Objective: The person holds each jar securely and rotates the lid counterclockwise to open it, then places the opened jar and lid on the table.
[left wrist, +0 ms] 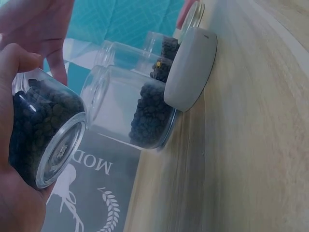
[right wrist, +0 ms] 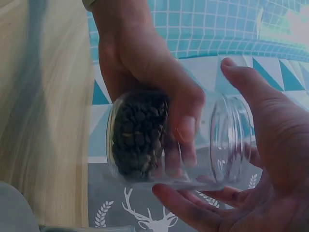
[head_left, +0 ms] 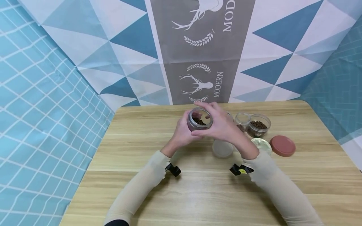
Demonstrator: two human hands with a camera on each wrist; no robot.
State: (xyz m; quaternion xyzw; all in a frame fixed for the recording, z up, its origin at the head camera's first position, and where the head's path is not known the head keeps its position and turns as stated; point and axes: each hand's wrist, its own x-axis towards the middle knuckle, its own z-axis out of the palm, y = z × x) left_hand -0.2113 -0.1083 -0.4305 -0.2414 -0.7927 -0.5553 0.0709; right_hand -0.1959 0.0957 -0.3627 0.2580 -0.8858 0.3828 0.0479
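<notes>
A clear glass jar (head_left: pixel 199 126) without a lid, partly filled with dark brown pellet-like pieces (right wrist: pixel 139 137), is held above the table. My left hand (head_left: pixel 183 131) grips its side, the thumb and fingers curled round the glass in the right wrist view. Around the jar's mouth my right hand (head_left: pixel 222 122) is spread, thumb apart from the rim and fingertips near the lower side; whether they touch the glass I cannot tell. The left wrist view shows the jar's base (left wrist: pixel 62 150) tipped toward that camera.
Two open jars, a narrow one (head_left: pixel 242 118) and a wider one (head_left: pixel 258 125), stand at the right with dark pieces inside. Another jar (left wrist: pixel 120 101) is mostly behind my right hand. A whitish lid (head_left: pixel 222 149), a pale shiny lid (head_left: pixel 261 145) and a red lid (head_left: pixel 282 145) lie nearby.
</notes>
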